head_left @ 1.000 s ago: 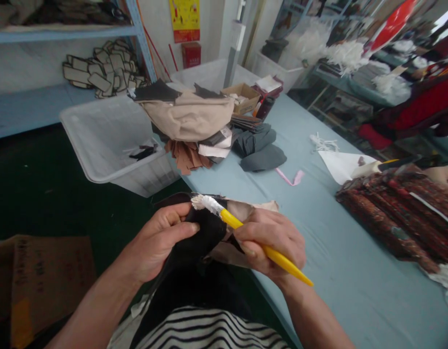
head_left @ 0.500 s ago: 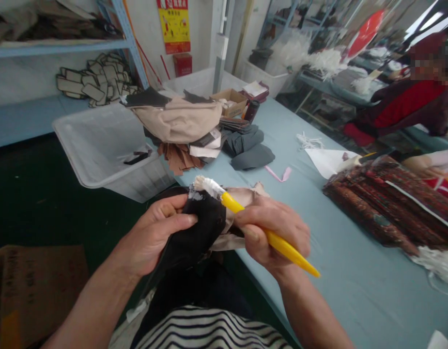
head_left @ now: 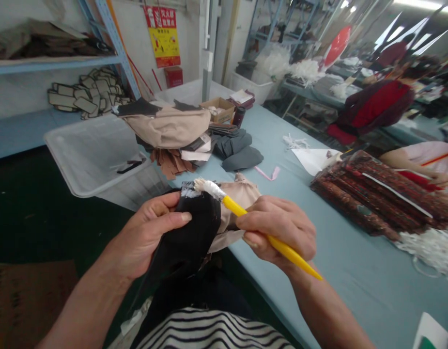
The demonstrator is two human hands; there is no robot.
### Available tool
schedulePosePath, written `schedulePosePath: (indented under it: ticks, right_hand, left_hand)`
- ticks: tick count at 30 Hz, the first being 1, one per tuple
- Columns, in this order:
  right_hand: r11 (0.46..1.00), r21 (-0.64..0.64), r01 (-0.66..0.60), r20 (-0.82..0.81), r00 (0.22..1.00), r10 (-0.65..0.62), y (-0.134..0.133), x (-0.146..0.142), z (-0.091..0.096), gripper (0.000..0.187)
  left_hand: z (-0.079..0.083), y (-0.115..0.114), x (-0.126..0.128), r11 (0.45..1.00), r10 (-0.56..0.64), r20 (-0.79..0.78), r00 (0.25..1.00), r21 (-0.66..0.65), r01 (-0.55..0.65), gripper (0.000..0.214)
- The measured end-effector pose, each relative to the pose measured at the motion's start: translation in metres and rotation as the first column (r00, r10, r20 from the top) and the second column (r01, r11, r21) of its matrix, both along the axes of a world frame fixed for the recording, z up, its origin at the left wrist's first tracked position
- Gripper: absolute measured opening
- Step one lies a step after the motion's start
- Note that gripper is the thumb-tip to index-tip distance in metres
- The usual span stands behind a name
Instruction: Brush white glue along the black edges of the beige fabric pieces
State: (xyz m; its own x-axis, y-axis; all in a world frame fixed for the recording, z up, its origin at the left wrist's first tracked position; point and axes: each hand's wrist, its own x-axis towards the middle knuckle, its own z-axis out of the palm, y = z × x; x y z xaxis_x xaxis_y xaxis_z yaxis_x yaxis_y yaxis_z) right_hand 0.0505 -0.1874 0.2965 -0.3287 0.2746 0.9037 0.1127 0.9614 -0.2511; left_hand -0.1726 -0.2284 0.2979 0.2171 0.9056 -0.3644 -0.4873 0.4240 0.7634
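Between the thumb and fingers of my left hand [head_left: 154,225] is the edge of a black fabric piece [head_left: 198,223], which hangs down toward my lap. Whitish paste [head_left: 189,190] coats its top corner. My right hand [head_left: 280,230] is closed around a yellow-handled brush [head_left: 234,205]. White-smeared bristles rest at the coated corner of the fabric. Beige cloth [head_left: 229,237] adjoins the black piece and lies over the table edge, partly behind my right hand.
A blue-topped table [head_left: 282,286] carries a beige-and-black cloth pile [head_left: 169,127], dark grey pieces [head_left: 241,157] and a patterned brown bundle [head_left: 376,196]. A white plastic bin [head_left: 82,160] stands at the left. People sit at the right, one in dark red [head_left: 379,104].
The bristles have shifted right along the black fabric's top edge, and more white paste shows at the corner. Both hands keep their holds. The camera view has turned slightly right.
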Motion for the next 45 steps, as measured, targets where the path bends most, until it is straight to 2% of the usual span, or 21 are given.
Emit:
schedulePosePath:
  ticks: [4, 10, 16, 19, 21, 25, 28, 30, 33, 36, 39, 42, 45]
  right_hand:
    - [0.998, 0.01, -0.063, 0.08, 0.995, 0.062, -0.001, 0.011, 0.005, 0.02]
    - [0.998, 0.034, 0.053, 0.139, 0.989, -0.058, -0.006, 0.02, 0.005, 0.016]
    - [0.973, 0.044, 0.227, 0.138, 0.963, -0.231, -0.026, -0.006, 0.007, 0.017]
    - [0.966, 0.036, 0.256, 0.159, 0.953, -0.258, -0.032, -0.023, 0.006, 0.02]
    - [0.97, 0.017, 0.243, 0.132, 0.961, -0.243, -0.034, -0.032, 0.006, 0.023]
    - [0.981, -0.057, 0.187, -0.041, 0.981, -0.19, -0.035, -0.041, 0.002, 0.027]
    - [0.978, -0.185, 0.093, -0.185, 0.974, -0.128, -0.031, -0.042, -0.007, 0.027]
    - [0.955, -0.296, 0.023, -0.273, 0.956, -0.108, -0.025, -0.04, -0.017, 0.027]
    - [0.917, -0.397, 0.047, -0.284, 0.943, -0.171, -0.014, -0.031, -0.031, 0.022]
    - [0.908, -0.375, 0.184, -0.265, 0.918, -0.296, -0.007, -0.023, -0.036, 0.015]
    - [0.908, -0.364, 0.205, -0.315, 0.891, -0.328, -0.01, -0.023, -0.029, 0.018]
    - [0.938, -0.32, 0.13, -0.369, 0.895, -0.25, -0.014, -0.032, -0.021, 0.027]
    - [0.963, -0.267, 0.042, -0.28, 0.952, -0.12, -0.009, -0.039, -0.019, 0.027]
  left_hand:
    - [0.007, -0.004, 0.004, 1.0, 0.011, -0.007, 1.0, 0.007, -0.011, 0.036]
    - [0.006, -0.008, 0.006, 0.999, 0.052, -0.044, 0.998, -0.006, -0.053, 0.041]
    - [0.007, -0.01, 0.019, 0.994, 0.105, -0.076, 0.992, 0.035, -0.103, 0.039]
    - [0.008, -0.01, 0.024, 0.987, 0.135, -0.135, 0.982, 0.107, -0.121, 0.031]
    - [0.008, -0.009, 0.025, 0.978, 0.169, -0.173, 0.97, 0.151, -0.144, 0.027]
    - [0.008, -0.009, 0.022, 0.969, 0.208, -0.188, 0.96, 0.176, -0.175, 0.029]
    - [0.005, -0.009, 0.019, 0.978, 0.196, -0.128, 0.972, 0.103, -0.183, 0.036]
    - [0.002, -0.01, 0.016, 0.984, 0.178, -0.085, 0.98, 0.037, -0.176, 0.041]
    - [-0.003, -0.01, 0.013, 0.988, 0.157, -0.058, 0.986, 0.003, -0.157, 0.04]
    - [-0.005, -0.009, 0.009, 0.988, 0.153, -0.053, 0.987, 0.002, -0.153, 0.042]
    - [-0.006, -0.007, 0.004, 0.986, 0.164, -0.051, 0.985, 0.013, -0.164, 0.043]
    - [-0.006, -0.003, 0.0, 0.984, 0.18, -0.047, 0.983, -0.01, -0.18, 0.042]
    - [-0.007, 0.0, -0.003, 0.983, 0.183, -0.036, 0.982, -0.018, -0.184, 0.044]
